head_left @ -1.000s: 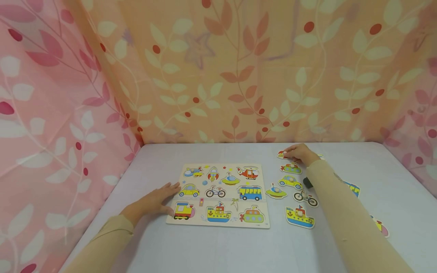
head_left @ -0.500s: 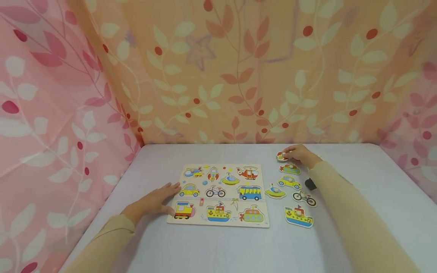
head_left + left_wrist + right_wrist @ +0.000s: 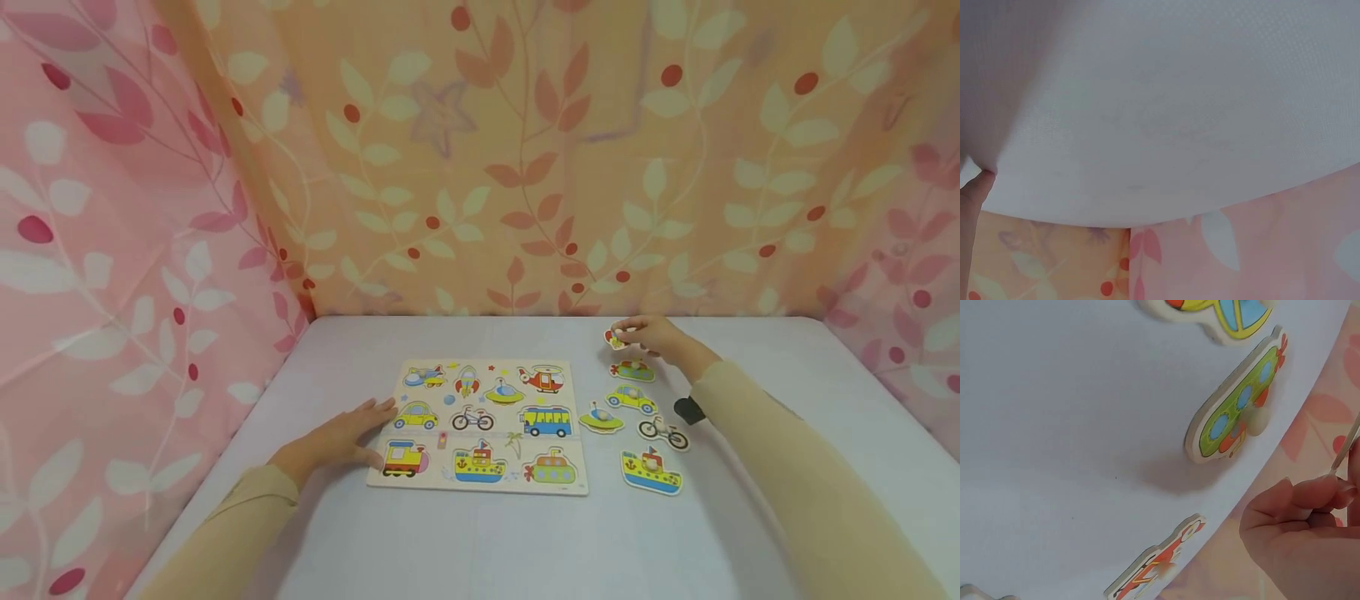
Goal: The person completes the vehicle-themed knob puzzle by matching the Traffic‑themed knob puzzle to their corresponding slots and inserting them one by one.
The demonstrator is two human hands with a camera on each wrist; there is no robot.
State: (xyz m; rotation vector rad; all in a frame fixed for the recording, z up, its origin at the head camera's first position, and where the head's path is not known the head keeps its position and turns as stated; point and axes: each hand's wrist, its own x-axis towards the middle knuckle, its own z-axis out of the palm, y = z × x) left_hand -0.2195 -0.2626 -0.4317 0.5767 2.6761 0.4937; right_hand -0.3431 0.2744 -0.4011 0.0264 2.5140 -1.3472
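Note:
A wooden puzzle board (image 3: 480, 485) with pictures of vehicles lies in the middle of the table in the head view. My left hand (image 3: 337, 442) rests at its left edge, fingers extended; one fingertip (image 3: 984, 181) shows in the left wrist view. Beyond the board's far right corner, my right hand (image 3: 654, 335) pinches a small puzzle piece (image 3: 613, 338), red and yellow, apparently the rocket. In the right wrist view that piece is seen edge-on and mostly cut off. Below the hand lies the submarine piece (image 3: 633, 371), with a knob (image 3: 1257, 420) on it.
Right of the board lie the car piece (image 3: 632, 399), flying saucer piece (image 3: 601, 419), bicycle piece (image 3: 663, 433) and ship piece (image 3: 651, 472). A red piece (image 3: 1154, 565) lies near the table's far edge. A dark object (image 3: 688, 410) sits beside the right sleeve. Patterned curtains (image 3: 480, 167) surround the table.
My right hand has lifted the red and yellow piece slightly and tilted it. The right forearm now hides the bus and train pieces seen earlier. The left hand stays put.

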